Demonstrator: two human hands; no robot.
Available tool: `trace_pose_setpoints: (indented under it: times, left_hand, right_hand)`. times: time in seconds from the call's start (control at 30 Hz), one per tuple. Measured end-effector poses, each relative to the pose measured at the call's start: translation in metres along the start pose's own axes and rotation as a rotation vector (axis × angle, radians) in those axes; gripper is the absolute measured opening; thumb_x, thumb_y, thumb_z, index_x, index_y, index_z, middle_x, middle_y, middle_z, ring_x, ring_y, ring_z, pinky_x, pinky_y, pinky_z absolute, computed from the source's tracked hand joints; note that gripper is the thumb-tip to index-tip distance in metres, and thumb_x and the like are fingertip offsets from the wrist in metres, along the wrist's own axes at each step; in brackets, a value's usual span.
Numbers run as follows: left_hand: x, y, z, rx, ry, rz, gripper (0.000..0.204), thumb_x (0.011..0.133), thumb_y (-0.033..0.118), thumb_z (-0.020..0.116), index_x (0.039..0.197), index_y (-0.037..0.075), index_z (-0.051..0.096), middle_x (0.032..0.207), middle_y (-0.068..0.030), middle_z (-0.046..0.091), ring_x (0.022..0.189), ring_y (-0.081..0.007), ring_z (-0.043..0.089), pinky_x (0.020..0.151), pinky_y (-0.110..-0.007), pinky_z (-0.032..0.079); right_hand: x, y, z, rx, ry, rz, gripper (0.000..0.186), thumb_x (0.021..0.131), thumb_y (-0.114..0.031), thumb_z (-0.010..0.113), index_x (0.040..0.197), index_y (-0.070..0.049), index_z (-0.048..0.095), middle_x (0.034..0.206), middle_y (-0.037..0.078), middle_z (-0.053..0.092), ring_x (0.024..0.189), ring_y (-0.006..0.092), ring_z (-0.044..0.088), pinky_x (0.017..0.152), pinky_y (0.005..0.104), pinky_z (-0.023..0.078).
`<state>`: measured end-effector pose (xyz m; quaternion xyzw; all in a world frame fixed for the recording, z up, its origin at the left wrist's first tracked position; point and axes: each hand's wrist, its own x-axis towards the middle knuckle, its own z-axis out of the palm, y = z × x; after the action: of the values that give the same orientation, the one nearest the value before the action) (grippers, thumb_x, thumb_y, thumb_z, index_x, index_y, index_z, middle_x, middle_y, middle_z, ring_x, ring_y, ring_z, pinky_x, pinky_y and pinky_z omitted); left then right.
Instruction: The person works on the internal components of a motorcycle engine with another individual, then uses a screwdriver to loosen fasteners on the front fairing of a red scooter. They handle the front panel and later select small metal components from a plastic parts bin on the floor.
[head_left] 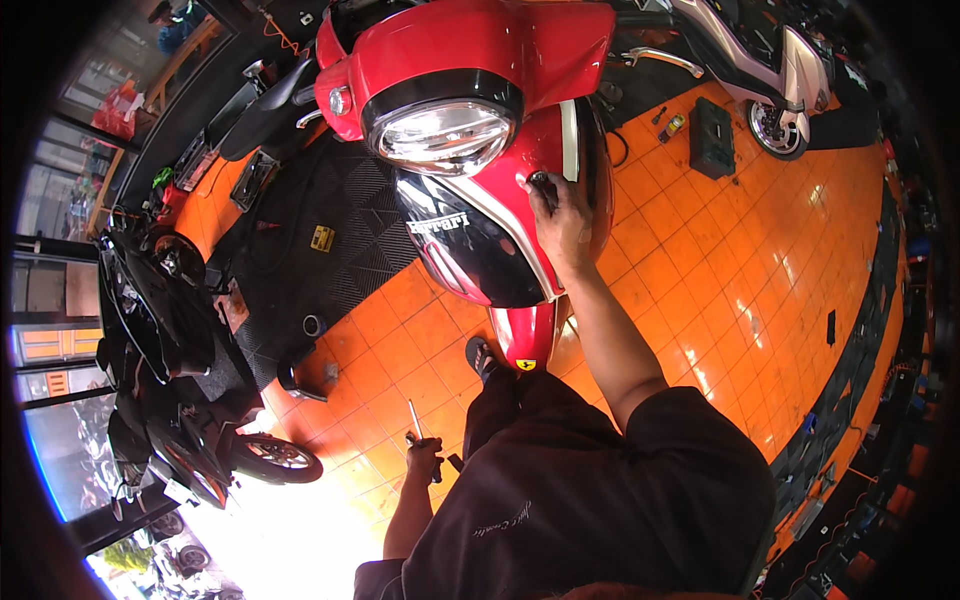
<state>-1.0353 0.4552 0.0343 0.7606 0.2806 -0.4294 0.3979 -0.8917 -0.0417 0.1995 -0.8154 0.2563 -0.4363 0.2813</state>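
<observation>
A red, black and white scooter (465,240) faces me, its headlight (440,137) above the front panel. My right hand (555,215) is raised to the middle of that panel, fingers closed around a small dark object (541,186) that I cannot make out, touching or very close to the red surface. My left hand (424,462) is low beside my left leg, away from the scooter, gripping a screwdriver (411,412) with its metal shaft pointing up, along with what may be another tool.
Black scooters (160,380) stand at left, a silver scooter (780,100) at upper right near a dark toolbox (710,145) and a small can (672,128). A patterned black mat (340,220) with a yellow box (322,238) lies left on the orange tiles (700,270).
</observation>
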Motion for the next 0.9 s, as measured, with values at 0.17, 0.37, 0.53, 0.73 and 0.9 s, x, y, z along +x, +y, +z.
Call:
trace_pose_setpoints:
  times: [0.17, 0.37, 0.53, 0.73, 0.9]
  left_hand:
    - [-0.003, 0.007, 0.0, -0.003, 0.007, -0.016, 0.03, 0.08, 0.023, 0.074, 0.099, 0.0, 0.07, 0.086, -0.0102, 0.069, 0.061, -0.0238, 0.067, 0.054, -0.033, 0.053]
    - [0.013, -0.002, -0.002, -0.012, -0.037, 0.018, 0.031, 0.08, 0.023, 0.074, 0.1, 0.0, 0.069, 0.087, -0.0098, 0.069, 0.061, -0.0226, 0.066, 0.055, -0.032, 0.054]
    - [0.009, 0.008, 0.004, 0.009, -0.027, 0.025, 0.03, 0.081, 0.023, 0.074, 0.1, 0.0, 0.069, 0.086, -0.0086, 0.069, 0.06, -0.0211, 0.065, 0.054, -0.032, 0.054]
    - [0.016, 0.006, 0.009, 0.018, -0.017, 0.001, 0.03, 0.083, 0.023, 0.072, 0.101, -0.001, 0.068, 0.086, -0.0091, 0.069, 0.062, -0.0218, 0.066, 0.056, -0.033, 0.054]
    - [0.013, 0.018, 0.015, 0.037, -0.061, 0.0, 0.027, 0.085, 0.016, 0.066, 0.105, -0.002, 0.066, 0.09, -0.0096, 0.068, 0.068, -0.0207, 0.068, 0.059, -0.031, 0.055]
  right_hand:
    - [-0.001, -0.003, -0.003, -0.027, -0.047, 0.045, 0.028, 0.085, -0.022, 0.072, 0.108, -0.009, 0.064, 0.091, 0.01, 0.062, 0.076, 0.0266, 0.064, 0.067, 0.0387, 0.051]
    - [-0.005, 0.008, 0.001, 0.026, -0.07, 0.034, 0.031, 0.084, -0.022, 0.072, 0.112, -0.01, 0.063, 0.09, 0.01, 0.06, 0.075, 0.0261, 0.061, 0.069, 0.0377, 0.05]
    - [-0.006, 0.009, 0.003, 0.142, -0.104, 0.136, 0.032, 0.085, -0.019, 0.072, 0.114, -0.009, 0.063, 0.093, 0.007, 0.062, 0.075, 0.0185, 0.059, 0.068, 0.0318, 0.049]
    - [-0.009, 0.034, 0.01, 0.772, -0.123, 0.505, 0.031, 0.091, -0.012, 0.069, 0.119, -0.004, 0.059, 0.09, -0.004, 0.058, 0.076, 0.0037, 0.048, 0.068, 0.0181, 0.041]
    - [-0.003, 0.04, -0.001, 0.738, -0.258, 0.453, 0.032, 0.091, -0.013, 0.069, 0.118, -0.003, 0.057, 0.095, -0.002, 0.06, 0.08, 0.0029, 0.052, 0.071, 0.0182, 0.043]
